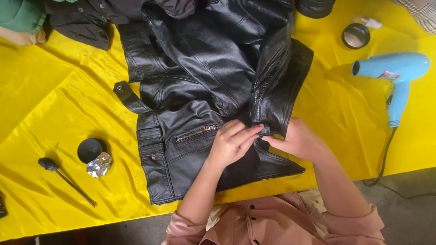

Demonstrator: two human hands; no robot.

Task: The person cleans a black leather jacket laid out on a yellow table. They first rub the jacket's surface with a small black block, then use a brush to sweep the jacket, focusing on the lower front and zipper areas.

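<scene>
A black leather jacket (204, 86) lies spread on a yellow-covered table (54, 104). My left hand (231, 143) rests on the jacket's lower front, beside a zipped pocket, its fingers pinching a small snap on a folded flap. My right hand (297, 138) grips the same flap from the right, at the edge of the folded sleeve. Both hands meet at the snap (263, 130).
A round black tin lid (91, 149) and a crumpled foil piece (100, 164) lie at the left, with a dark-tipped dauber stick (66, 179) beside them. A light blue hair dryer (397, 75) with its cord lies at the right, an open tin (355, 36) above it.
</scene>
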